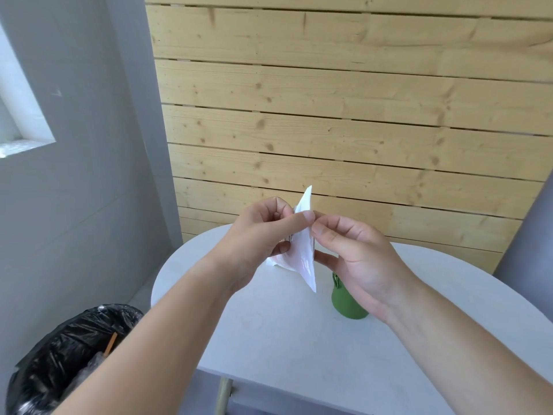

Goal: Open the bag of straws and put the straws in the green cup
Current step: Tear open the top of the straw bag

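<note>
- Both hands hold the bag (303, 253) in mid-air at the centre of the frame, above the table (269, 339).
- Left hand (257, 235) pinches the bag's near face between thumb and forefinger, with the lower fingers curled behind it; right hand (356, 259) pinches the opposite edge, thumb tip touching the left thumb tip.
- Bag looks thin, glossy and limp, standing edge-on with one corner pointing up and one down; likely very light and slippery, so a firm pinch near the top seam, hands close together, should serve best for tearing or peeling.
- Straws cannot be made out; a pinkish patch shows through the film.
- Cup (347, 304) stands on the table just below and right of the bag, partly hidden by the right hand.
- Bag appears not yet open.
- Bin (68, 360) with a black liner sits at lower left.
</note>
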